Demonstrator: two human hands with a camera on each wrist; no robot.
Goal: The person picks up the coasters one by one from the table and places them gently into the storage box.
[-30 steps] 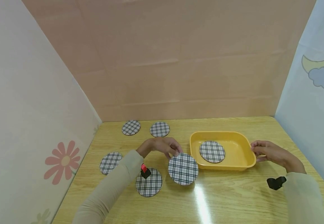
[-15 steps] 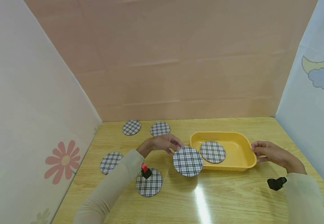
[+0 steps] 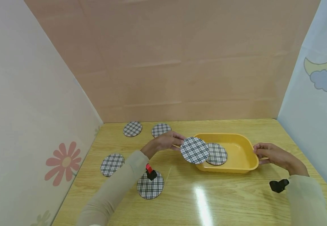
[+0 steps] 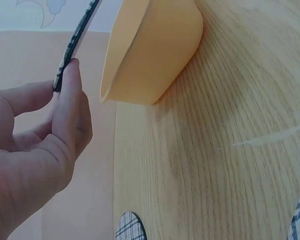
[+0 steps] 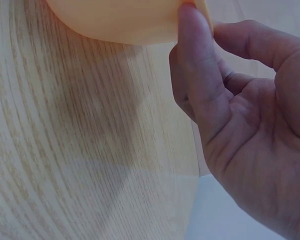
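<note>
Left hand (image 3: 163, 142) pinches a checked round coaster (image 3: 194, 150) by its edge, fingers (image 4: 70, 100) closed on the rim, holding it tilted in the air over the left rim of the yellow tray (image 3: 241, 152) at centre frame. Right hand (image 3: 273, 154) grips the tray's right rim, thumb and fingers curled round it; a second checked coaster (image 3: 217, 154) lies flat inside the tray, partly overlapped in view by the held one. Four more coasters lie on the desk (image 3: 222, 201) at left: two at the back (image 3: 132, 128) (image 3: 160, 129), one at far left (image 3: 112, 164), one nearer the lower frame (image 3: 149, 188).
</note>
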